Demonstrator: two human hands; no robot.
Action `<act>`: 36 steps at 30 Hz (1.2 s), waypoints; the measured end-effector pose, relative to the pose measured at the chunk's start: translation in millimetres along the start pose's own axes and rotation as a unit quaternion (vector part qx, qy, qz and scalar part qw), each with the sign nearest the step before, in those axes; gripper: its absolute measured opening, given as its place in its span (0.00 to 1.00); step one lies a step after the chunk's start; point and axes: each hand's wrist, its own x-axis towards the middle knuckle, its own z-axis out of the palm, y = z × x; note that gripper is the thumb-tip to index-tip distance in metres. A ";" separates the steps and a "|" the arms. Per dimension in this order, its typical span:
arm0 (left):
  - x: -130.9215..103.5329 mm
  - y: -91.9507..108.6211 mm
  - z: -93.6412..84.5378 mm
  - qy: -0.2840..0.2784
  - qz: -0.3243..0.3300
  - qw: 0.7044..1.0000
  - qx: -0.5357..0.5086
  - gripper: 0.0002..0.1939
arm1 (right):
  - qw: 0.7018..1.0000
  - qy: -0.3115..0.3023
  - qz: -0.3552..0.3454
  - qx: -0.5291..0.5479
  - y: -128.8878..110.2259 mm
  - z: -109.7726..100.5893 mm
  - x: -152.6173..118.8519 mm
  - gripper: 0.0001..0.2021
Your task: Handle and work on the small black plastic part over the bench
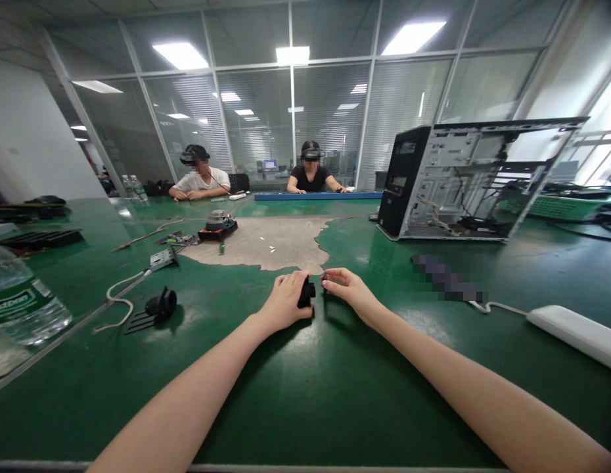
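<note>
My left hand [284, 303] is wrapped round a black part [307, 293] just above the green table [286, 407]. Its round end points to the right. Close by on the right, my right hand [345, 288] has thumb and forefinger pinched on a small dark piece [324, 278]. A narrow gap separates this piece from the black part. Beyond both hands lies a torn-edged, bare greyish patch [286, 240] of the table surface.
An open computer case [408, 184] stands at the back right. A white power strip [576, 334] lies at the right. On the left are a water bottle [24, 302], a black bracket [160, 303] and a metal part [163, 259]. Two people sit across the table.
</note>
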 end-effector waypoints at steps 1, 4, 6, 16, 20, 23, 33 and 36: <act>0.1 -0.1 0.2 0.000 0.001 1.000 -0.001 0.30 | 1.000 -0.002 0.008 0.009 1.2 -2.2 1.1 0.18; 0.1 0.1 1.1 0.002 -0.001 1.000 -0.002 0.29 | 0.999 -0.034 0.023 0.020 2.1 0.7 1.0 0.17; 0.0 0.8 2.0 0.007 -0.005 1.000 0.001 0.28 | 0.998 -0.061 0.021 0.020 0.8 8.9 -0.6 0.16; -1.5 2.3 4.5 0.016 -0.016 1.000 0.019 0.26 | 0.996 -0.086 -0.002 -0.016 -7.1 24.0 -6.3 0.14; -2.1 0.3 2.9 0.008 -0.009 1.000 0.010 0.26 | 0.994 -0.103 -0.037 -0.017 -6.0 24.8 -10.0 0.17; -2.0 0.5 1.4 0.007 -0.005 1.000 0.004 0.27 | 0.993 -0.100 -0.053 -0.026 -5.0 25.7 -11.3 0.13; -1.7 2.3 0.3 0.008 -0.003 1.000 -0.010 0.27 | 0.995 -0.083 -0.031 -0.040 2.4 22.8 -4.5 0.16; -1.5 2.6 0.0 0.006 -0.008 1.000 -0.013 0.27 | 0.993 -0.110 -0.030 -0.040 0.7 21.0 -5.2 0.15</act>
